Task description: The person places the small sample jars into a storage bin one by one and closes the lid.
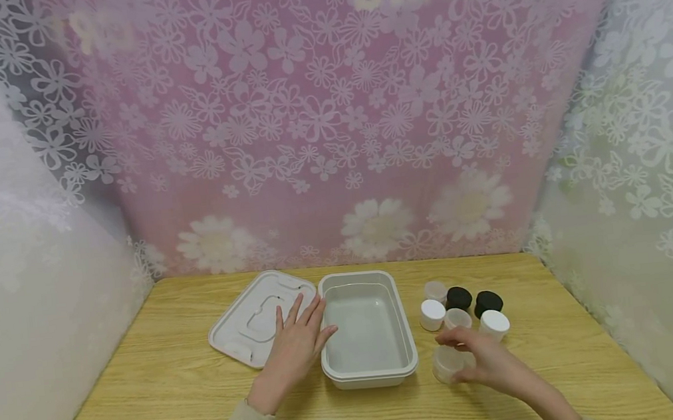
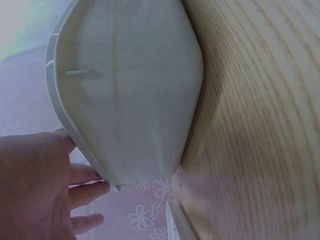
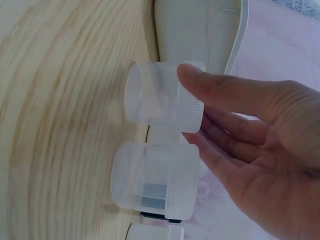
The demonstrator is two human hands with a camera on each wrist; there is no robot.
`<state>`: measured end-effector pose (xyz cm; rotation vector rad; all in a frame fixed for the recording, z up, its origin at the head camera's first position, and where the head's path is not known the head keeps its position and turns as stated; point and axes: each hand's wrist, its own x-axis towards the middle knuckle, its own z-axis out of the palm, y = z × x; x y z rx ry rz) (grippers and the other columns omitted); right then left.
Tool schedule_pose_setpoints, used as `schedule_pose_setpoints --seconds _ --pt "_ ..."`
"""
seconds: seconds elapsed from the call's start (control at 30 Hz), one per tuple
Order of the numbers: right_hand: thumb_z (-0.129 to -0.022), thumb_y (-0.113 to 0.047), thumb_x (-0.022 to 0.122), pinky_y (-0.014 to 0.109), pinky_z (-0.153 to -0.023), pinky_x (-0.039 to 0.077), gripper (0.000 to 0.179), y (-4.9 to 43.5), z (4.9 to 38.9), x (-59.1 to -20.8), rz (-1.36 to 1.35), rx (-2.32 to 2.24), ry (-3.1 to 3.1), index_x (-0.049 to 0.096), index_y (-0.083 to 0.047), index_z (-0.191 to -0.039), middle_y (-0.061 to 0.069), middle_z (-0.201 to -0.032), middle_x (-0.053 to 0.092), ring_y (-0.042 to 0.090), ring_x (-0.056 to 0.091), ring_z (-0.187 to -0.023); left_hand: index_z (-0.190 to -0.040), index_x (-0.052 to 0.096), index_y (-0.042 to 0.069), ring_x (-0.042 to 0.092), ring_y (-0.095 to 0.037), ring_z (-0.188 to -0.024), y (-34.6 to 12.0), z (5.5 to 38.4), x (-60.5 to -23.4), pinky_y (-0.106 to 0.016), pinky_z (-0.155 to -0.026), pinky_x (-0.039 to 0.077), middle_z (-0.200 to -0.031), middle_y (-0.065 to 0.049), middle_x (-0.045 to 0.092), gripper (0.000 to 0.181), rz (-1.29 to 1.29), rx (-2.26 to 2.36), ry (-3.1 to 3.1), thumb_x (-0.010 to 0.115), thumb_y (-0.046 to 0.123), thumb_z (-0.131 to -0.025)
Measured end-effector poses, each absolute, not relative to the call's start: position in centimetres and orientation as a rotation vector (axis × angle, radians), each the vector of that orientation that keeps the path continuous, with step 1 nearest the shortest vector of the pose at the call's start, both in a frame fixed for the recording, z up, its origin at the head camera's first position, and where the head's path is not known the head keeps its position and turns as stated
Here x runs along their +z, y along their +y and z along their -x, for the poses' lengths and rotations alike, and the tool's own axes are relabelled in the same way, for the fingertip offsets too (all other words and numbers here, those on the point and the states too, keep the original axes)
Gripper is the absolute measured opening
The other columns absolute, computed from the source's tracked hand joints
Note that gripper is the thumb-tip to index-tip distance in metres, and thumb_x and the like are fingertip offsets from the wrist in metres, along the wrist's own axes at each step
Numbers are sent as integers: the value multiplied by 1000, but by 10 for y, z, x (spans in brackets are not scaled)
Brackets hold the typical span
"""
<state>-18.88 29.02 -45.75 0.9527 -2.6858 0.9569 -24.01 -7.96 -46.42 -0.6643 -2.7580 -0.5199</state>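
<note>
My left hand (image 1: pixel 296 350) rests on the left rim of a pale grey plastic tub (image 1: pixel 408 337), its fingers spread and fairly straight. From the left wrist view, the tub's outer wall (image 2: pixel 135 100) rises beside that hand, fingertips touching the rim. To the tub's right, my right hand (image 1: pixel 488 360) pinches a clear screw-top jar (image 1: pixel 446 366) by its lid. In the right wrist view the thumb lies on the near side of this jar (image 3: pixel 160 95), with fingers behind. The jar's base seems to be at the tabletop. A second clear jar (image 3: pixel 150 175) stands close by.
A pale grey lid (image 1: pixel 238 322) lies left of the tub, partly under my left hand. Behind my right hand cluster two white-lidded jars (image 1: pixel 432 315), two black-lidded jars (image 1: pixel 459 298) and more clear jars (image 1: pixel 436 291). A flower-patterned curtain (image 1: pixel 318 138) borders the wooden table (image 1: pixel 149 400).
</note>
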Motion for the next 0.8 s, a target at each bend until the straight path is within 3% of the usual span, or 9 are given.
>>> schedule_pose_setpoints --seconds 0.23,0.37,0.5,0.8 --pt "-73 -5 90 36 -81 60 54 286 193 -459 -890 987 -2644 63 4 -120 16 -114 68 26 67 -98 -151 49 7 28 -40 -150 -80 239 -464 -74 -115 16 -157 -10 45 61 674 -547 -2740 48 48 -105" --pt "-70 -1 91 37 -78 60 54 281 196 -456 -774 1028 -2590 64 3 -117 14 -112 66 25 64 -95 -151 49 8 27 -40 -150 -79 239 -464 -74 -115 16 -157 -10 45 61 671 -549 -2748 49 47 -105" --pt "-68 1 91 38 -78 59 55 276 198 -448 -637 1023 -2571 65 2 -117 11 -113 67 23 63 -94 -150 50 7 28 -41 -150 -79 239 -465 -74 -114 17 -156 -11 46 59 674 -555 -2739 50 44 -105" --pt "-76 -6 89 33 -83 58 53 272 208 -430 -529 1051 -2603 65 2 -122 13 -118 68 27 63 -99 -151 49 7 26 -40 -151 -80 241 -466 -74 -114 16 -157 -10 44 61 675 -564 -2735 48 47 -105"
